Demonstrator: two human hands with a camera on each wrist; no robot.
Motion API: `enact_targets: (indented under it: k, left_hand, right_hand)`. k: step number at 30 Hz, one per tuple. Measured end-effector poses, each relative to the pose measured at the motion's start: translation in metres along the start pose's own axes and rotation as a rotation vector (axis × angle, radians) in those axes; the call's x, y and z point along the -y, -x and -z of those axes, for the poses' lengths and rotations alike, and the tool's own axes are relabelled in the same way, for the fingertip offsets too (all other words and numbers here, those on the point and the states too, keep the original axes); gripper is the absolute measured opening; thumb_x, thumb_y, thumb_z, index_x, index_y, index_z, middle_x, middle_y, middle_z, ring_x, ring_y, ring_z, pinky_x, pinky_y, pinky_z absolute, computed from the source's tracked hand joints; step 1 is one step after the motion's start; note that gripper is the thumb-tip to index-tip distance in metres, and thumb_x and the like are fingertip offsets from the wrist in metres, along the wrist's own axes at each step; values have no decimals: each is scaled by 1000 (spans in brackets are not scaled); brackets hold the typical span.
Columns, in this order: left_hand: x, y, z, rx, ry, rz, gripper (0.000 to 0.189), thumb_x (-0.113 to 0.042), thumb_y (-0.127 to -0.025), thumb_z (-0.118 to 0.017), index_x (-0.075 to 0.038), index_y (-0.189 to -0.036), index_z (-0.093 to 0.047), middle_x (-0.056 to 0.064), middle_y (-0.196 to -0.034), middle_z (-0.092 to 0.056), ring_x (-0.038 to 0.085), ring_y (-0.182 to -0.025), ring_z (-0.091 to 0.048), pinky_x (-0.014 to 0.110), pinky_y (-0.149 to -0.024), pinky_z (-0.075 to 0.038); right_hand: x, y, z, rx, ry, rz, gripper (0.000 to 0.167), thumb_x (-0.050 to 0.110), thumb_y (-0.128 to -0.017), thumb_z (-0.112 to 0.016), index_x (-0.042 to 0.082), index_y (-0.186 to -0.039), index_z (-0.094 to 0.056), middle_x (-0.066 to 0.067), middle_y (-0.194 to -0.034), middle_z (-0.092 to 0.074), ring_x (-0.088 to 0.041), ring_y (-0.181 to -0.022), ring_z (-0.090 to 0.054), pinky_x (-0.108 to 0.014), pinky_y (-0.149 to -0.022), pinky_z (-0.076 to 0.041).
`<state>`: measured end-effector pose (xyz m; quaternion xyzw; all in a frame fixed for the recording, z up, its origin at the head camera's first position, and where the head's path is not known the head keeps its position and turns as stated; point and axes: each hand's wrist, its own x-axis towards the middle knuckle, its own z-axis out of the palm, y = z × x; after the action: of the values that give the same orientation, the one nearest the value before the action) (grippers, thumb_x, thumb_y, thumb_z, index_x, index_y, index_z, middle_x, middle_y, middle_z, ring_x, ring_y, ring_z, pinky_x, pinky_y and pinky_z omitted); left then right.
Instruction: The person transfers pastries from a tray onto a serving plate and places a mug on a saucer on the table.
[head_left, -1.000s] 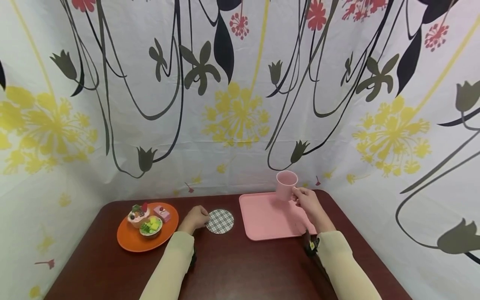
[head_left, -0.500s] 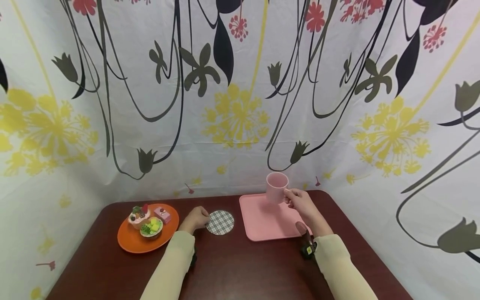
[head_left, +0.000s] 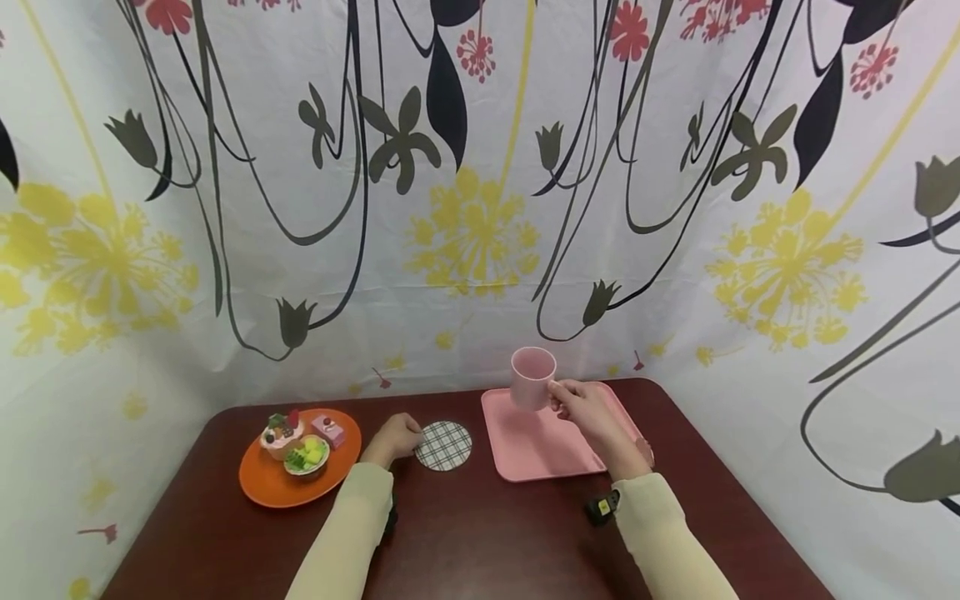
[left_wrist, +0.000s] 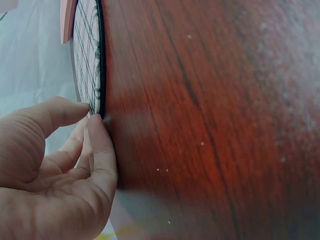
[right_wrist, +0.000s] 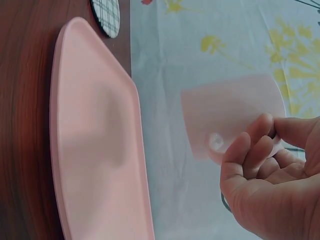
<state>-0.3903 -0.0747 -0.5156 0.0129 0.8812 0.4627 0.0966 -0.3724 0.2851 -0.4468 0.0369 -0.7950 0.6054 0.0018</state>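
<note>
My right hand [head_left: 585, 408] grips a pink mug [head_left: 532, 379] by its handle, raised above the pink tray [head_left: 555, 454]. In the right wrist view the mug [right_wrist: 232, 107] is upheld clear of the tray [right_wrist: 95, 165], with curled fingers hiding most of the handle. On the table, my left hand [head_left: 395, 437] pinches the near-left edge of a round checked coaster [head_left: 445, 447]. The left wrist view has thumb and forefinger meeting at the rim of the coaster [left_wrist: 89, 55], which lies flat on the wood.
Left of the left hand, an orange plate [head_left: 273, 493] carries a fruit-topped cake [head_left: 282, 437], a small bowl of green and yellow food [head_left: 307, 455] and a pink cake slice [head_left: 327, 431]. A floral curtain [head_left: 480, 333] hangs behind the dark wooden table [head_left: 487, 542].
The right hand has carried the pink mug leftward over the tray, toward the coaster. The left hand keeps its pinch on the coaster's edge.
</note>
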Motion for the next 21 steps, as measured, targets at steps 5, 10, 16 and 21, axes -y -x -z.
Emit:
enact_targets:
  k: [5, 10, 16, 21]
  left_hand:
    - [0, 1, 1, 12, 22, 1, 15, -4, -100, -64, 5, -112, -61, 21, -115, -64, 32, -102, -65, 47, -90, -64]
    - [-3, 1, 1, 16, 40, 19, 16, -5, -101, -64, 5, -114, -62, 22, -118, -64, 32, -104, -66, 47, -92, -63]
    - [-5, 0, 0, 24, 38, 10, 18, -6, -101, -64, 6, -115, -62, 22, -119, -64, 33, -105, -65, 47, -93, -63]
    - [-4, 0, -1, 0, 3, 11, 14, -6, -102, -65, 4, -110, -62, 19, -112, -64, 31, -99, -64, 45, -89, -62]
  right_hand:
    - [2, 2, -14, 39, -5, 6, 38, 31, -114, -55, -4, -103, -62, -3, -88, -57, -20, -89, -54, -31, -85, -54]
    - [2, 4, -29, 73, -13, 5, 38, 31, -114, -55, -4, -102, -62, -3, -88, -56, -22, -90, -54, -30, -84, -53]
    - [4, 8, -43, 104, -36, 32, 38, 32, -114, -56, -3, -101, -63, -4, -88, -57, -20, -89, -53, -29, -81, -52]
    - [5, 9, -56, 154, -45, 29, 41, 35, -114, -56, -4, -103, -62, -4, -90, -57, -23, -92, -53, -30, -84, -52]
